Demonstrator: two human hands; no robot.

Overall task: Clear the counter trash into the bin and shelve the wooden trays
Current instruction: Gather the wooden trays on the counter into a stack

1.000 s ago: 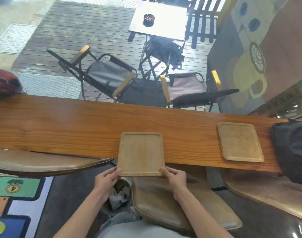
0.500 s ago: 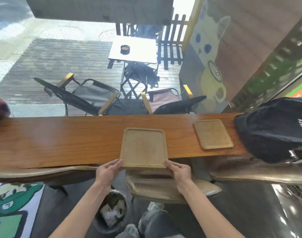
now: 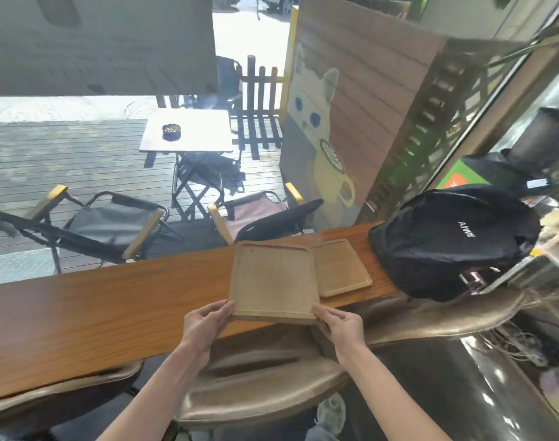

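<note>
I hold a square wooden tray (image 3: pixel 273 280) by its two near corners, lifted a little above the long wooden counter (image 3: pixel 112 307). My left hand (image 3: pixel 206 323) grips the near left corner and my right hand (image 3: pixel 338 324) grips the near right corner. The held tray's right edge overlaps a second wooden tray (image 3: pixel 341 268) that lies flat on the counter just to its right. Both trays are bare. The bin is out of sight.
A black backpack (image 3: pixel 453 243) sits on the counter's right end, close to the second tray. Brown leather stools (image 3: pixel 259 386) stand under the counter's near edge. Beyond the glass are folding chairs (image 3: pixel 106 224) and a small table (image 3: pixel 189 130) on a deck.
I have lifted the tray off the counter and carried it right until it overlaps the second tray. My view has swung up and to the right; the bin below has left the frame.
</note>
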